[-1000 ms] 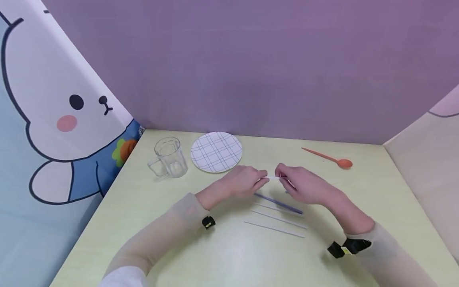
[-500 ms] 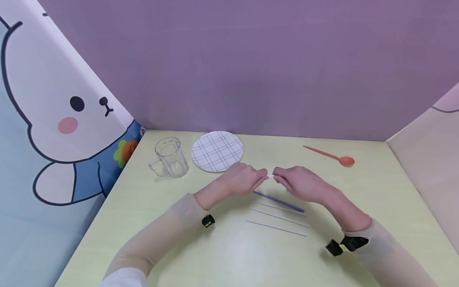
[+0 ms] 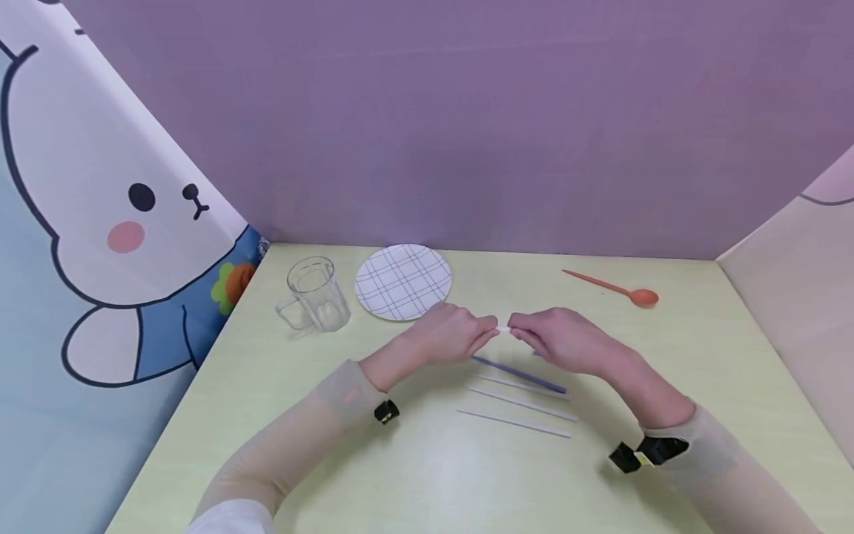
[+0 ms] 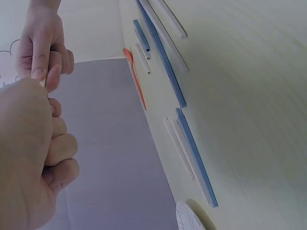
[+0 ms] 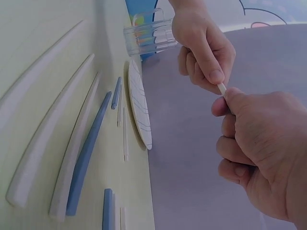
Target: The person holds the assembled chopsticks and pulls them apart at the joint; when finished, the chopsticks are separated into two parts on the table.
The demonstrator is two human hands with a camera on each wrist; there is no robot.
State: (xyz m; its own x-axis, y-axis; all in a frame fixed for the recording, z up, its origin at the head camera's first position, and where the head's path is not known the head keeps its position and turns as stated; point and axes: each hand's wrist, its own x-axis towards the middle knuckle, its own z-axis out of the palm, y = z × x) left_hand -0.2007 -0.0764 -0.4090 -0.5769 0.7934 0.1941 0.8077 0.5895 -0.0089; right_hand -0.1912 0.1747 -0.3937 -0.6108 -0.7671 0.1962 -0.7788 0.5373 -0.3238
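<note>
Both hands hang above the table close together, pinching one thin white stick (image 3: 503,328) between them. My left hand (image 3: 448,332) grips its left end between thumb and curled forefinger, and my right hand (image 3: 563,341) pinches its other end the same way. Only a short length of the stick shows in the gap; the rest is hidden in the fingers. Below the hands lie a long blue stick (image 3: 520,374) and several long white sticks (image 5: 53,129), roughly side by side. Shorter blue pieces (image 4: 196,158) and white pieces (image 5: 125,134) lie farther back, mostly hidden behind the hands in the head view.
A clear glass mug (image 3: 320,297) stands at the back left, beside a round white plate (image 3: 403,282) with a line grid. An orange spoon (image 3: 614,288) lies at the back right. A purple backdrop (image 3: 467,133) rises along the table's far edge.
My right hand has moved slightly left and its fingers have closed in on the white stick, so the gap between the hands is narrower. The sticks on the table stay in place.
</note>
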